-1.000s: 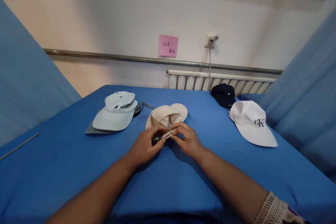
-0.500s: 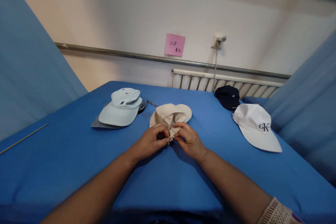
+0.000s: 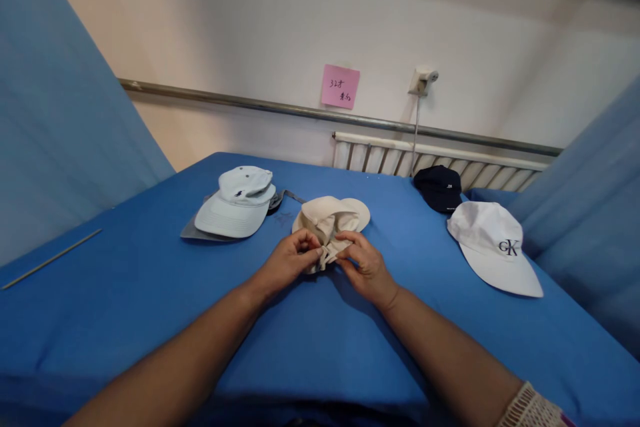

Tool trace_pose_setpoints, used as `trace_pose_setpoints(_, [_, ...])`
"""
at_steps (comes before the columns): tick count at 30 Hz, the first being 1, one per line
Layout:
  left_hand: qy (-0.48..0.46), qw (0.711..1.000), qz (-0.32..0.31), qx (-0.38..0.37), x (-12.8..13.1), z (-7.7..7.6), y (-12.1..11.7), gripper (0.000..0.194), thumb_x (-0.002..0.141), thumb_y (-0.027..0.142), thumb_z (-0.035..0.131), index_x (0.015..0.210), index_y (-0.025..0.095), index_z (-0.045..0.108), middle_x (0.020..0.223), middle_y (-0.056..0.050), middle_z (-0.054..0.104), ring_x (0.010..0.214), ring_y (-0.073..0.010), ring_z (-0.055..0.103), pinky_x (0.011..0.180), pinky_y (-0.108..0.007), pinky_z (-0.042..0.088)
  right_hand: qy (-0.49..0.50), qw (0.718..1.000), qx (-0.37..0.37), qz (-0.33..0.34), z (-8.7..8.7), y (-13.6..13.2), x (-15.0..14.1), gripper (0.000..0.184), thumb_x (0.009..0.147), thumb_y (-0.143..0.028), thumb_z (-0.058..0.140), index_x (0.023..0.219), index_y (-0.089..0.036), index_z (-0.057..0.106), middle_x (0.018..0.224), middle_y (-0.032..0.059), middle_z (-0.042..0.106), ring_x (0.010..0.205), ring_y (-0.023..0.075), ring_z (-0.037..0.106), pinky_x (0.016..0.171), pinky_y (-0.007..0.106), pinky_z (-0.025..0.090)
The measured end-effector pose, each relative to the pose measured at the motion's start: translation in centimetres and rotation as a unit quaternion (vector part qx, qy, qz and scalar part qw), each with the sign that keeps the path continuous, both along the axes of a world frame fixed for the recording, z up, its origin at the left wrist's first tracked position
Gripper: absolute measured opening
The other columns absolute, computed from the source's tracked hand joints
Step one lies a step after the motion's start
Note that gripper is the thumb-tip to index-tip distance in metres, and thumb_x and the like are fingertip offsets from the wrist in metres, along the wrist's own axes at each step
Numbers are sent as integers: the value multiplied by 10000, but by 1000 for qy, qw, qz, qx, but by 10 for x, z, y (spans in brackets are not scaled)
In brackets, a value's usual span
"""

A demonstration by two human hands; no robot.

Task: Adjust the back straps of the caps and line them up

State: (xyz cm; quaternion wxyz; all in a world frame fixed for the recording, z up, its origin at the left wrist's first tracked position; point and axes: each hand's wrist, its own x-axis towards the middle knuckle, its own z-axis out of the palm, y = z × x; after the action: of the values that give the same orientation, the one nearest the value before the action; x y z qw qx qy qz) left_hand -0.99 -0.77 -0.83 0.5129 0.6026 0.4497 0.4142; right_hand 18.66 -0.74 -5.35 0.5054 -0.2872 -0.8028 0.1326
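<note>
A beige cap (image 3: 320,209) lies in the middle of the blue-covered table, its inside partly showing and its brim pointing away to the right. My left hand (image 3: 294,255) pinches the cap's near edge, around what looks like the back strap. On the other side of that edge, my right hand (image 3: 367,265) grips the fabric between thumb and fingers. The strap's fastening is small and partly covered by my fingertips.
At left, a pale blue cap (image 3: 240,203) rests on a grey cap (image 3: 200,236). A black cap (image 3: 439,187) and a white cap (image 3: 493,240) with dark letters lie at right. A thin stick (image 3: 53,259) is on the blue cover (image 3: 150,307). Curtains flank both sides.
My left fingers have shifted slightly up along the cap's near edge, and more of the strap shows between the hands. The whole view has moved a little; the other caps stay put.
</note>
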Motion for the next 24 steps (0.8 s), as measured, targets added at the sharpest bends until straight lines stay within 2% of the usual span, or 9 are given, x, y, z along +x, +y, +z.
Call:
trace_pose_setpoints(5, [53, 996, -1, 66, 2, 2, -3, 142, 758, 292, 634, 787, 160, 589, 690, 19, 562, 606, -101, 494, 572, -226, 407, -10, 1000, 7, -2, 1, 0, 0, 123, 873, -100, 567, 910, -203, 624, 1208, 104, 581, 1072, 196, 618, 911, 344, 523])
trace_pose_setpoints(8, [112, 989, -19, 90, 3, 7, -7, 150, 780, 300, 611, 829, 159, 624, 720, 4, 600, 649, -123, 527, 621, -248, 432, -14, 1000, 11, -2, 0, 1, 1, 123, 872, -99, 569, 917, -198, 627, 1205, 106, 582, 1065, 199, 620, 902, 347, 528])
trace_pose_setpoints(15, [235, 955, -7, 181, 1, 9, -9, 113, 739, 261, 648, 820, 183, 645, 771, 0, 634, 717, -156, 567, 682, -272, 441, -19, 1000, 2, -7, -1, 1, 1, 133, 875, -99, 556, 915, -203, 629, 1211, 103, 578, 1042, 192, 624, 888, 345, 538])
trace_pose_setpoints(18, [255, 947, -13, 193, -1, 9, -8, 116, 738, 260, 650, 821, 180, 651, 795, -11, 642, 744, -167, 582, 701, -279, 445, -20, 1000, 1, -11, 0, 1, 1, 126, 879, -110, 556, 911, -208, 627, 1207, 99, 582, 1052, 195, 621, 892, 354, 539])
trace_pose_setpoints(24, [251, 950, -26, 183, -2, 10, -8, 119, 747, 269, 633, 815, 177, 663, 792, -12, 657, 729, -163, 593, 684, -269, 448, -18, 1000, 10, -6, 0, 1, 1, 130, 875, -100, 555, 917, -201, 625, 1203, 106, 584, 1042, 198, 626, 884, 348, 542])
